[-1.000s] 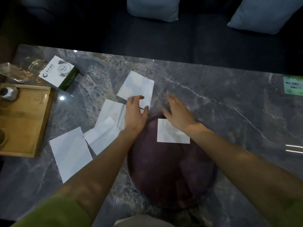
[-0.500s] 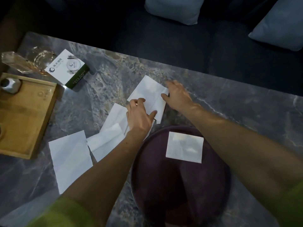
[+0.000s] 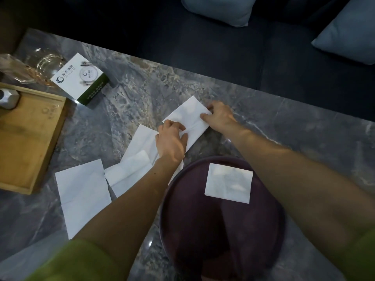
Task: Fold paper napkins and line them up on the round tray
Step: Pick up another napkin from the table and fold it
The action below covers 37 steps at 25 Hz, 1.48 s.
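Observation:
A white paper napkin (image 3: 189,116) lies flat on the marble table beyond the tray. My left hand (image 3: 171,139) pinches its near left edge. My right hand (image 3: 220,116) grips its right edge, fingers curled over the paper. The dark purple round tray (image 3: 182,230) sits near me and carries one folded square napkin (image 3: 228,183) at its far side. Three more unfolded napkins lie to the left: one (image 3: 142,140) beside my left hand, one (image 3: 129,173) overlapping it, one (image 3: 83,193) nearest me.
A wooden tray (image 3: 26,138) holding a small metal object (image 3: 9,99) stands at the left edge. A white and green box (image 3: 81,78) and glassware (image 3: 38,63) sit at the far left. A dark sofa with pale cushions (image 3: 218,9) runs behind the table.
My right hand left the folded napkin on the tray and reached forward to the far napkin's right edge. My left hand closed on that napkin's left edge.

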Each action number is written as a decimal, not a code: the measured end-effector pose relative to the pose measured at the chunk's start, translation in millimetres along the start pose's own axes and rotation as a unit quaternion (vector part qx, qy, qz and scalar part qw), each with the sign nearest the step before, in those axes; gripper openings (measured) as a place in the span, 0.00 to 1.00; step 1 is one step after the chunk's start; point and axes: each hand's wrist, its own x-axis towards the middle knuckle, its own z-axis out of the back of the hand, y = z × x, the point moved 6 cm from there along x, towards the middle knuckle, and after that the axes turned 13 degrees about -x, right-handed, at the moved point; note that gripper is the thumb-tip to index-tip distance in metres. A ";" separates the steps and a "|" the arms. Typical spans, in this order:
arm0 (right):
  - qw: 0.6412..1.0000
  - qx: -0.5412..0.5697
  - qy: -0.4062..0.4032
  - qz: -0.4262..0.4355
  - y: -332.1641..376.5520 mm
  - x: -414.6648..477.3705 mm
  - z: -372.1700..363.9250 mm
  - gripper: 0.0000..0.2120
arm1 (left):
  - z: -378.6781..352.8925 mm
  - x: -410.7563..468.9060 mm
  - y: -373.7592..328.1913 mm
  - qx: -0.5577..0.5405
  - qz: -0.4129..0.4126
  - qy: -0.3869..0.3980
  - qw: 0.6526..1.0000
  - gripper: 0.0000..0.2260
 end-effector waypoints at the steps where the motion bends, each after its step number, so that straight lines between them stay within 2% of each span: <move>1: 1.000 0.018 0.012 -0.006 -1.3 -1.1 1.0 0.11 | 1.4 -0.1 0.3 -0.009 0.002 0.003 1.000 0.10; 4: 0.997 0.079 0.022 -0.014 -5.4 -11.7 8.4 0.10 | 9.1 -2.7 -1.5 -0.073 -0.006 -0.008 0.997 0.07; 11: 0.973 0.210 -0.073 0.057 -20.0 -74.8 38.5 0.10 | 31.0 -37.6 -21.0 -0.249 0.000 -0.013 0.968 0.02; 14: 0.965 0.229 -0.089 0.090 -23.6 -109.6 54.8 0.09 | 32.8 -61.4 -24.4 -0.355 0.036 0.012 0.934 0.03; 17: 0.956 0.253 -0.106 0.101 -27.4 -143.9 65.5 0.10 | 30.7 -85.9 -36.6 -0.425 0.070 0.045 0.901 0.09; 20: 0.944 0.301 -0.118 0.071 -39.3 -173.2 68.5 0.07 | 21.4 -112.4 -48.1 -0.533 0.121 0.113 0.830 0.20; 21: 0.935 0.331 -0.115 0.060 -42.8 -181.3 67.5 0.05 | 21.1 -119.2 -52.0 -0.541 0.122 0.131 0.822 0.22; 24: 0.907 0.405 -0.108 0.037 -53.0 -202.8 64.1 0.03 | 24.9 -129.5 -59.0 -0.516 0.088 0.134 0.841 0.23; 26: 0.888 0.448 -0.095 0.039 -62.0 -215.6 62.2 0.03 | 26.4 -134.5 -66.2 -0.519 0.087 0.129 0.840 0.22; 29: 0.873 0.481 -0.063 0.057 -72.1 -227.9 59.0 0.07 | 20.2 -140.8 -70.8 -0.561 0.200 0.154 0.789 0.20; 31: 0.858 0.508 -0.042 0.058 -77.4 -236.5 55.2 0.08 | 14.9 -153.4 -74.0 -0.523 0.277 0.240 0.770 0.14; 32: 0.855 0.515 -0.034 0.054 -79.2 -240.0 53.2 0.09 | 11.5 -158.9 -73.3 -0.501 0.290 0.286 0.764 0.14; 34: 0.855 0.516 -0.024 0.047 -83.0 -246.9 50.6 0.11 | 7.7 -161.2 -72.0 -0.505 0.271 0.306 0.761 0.14; 37: 0.859 0.509 -0.031 0.040 -92.9 -256.1 52.2 0.11 | 15.0 -162.8 -80.9 -0.548 0.189 0.238 0.780 0.15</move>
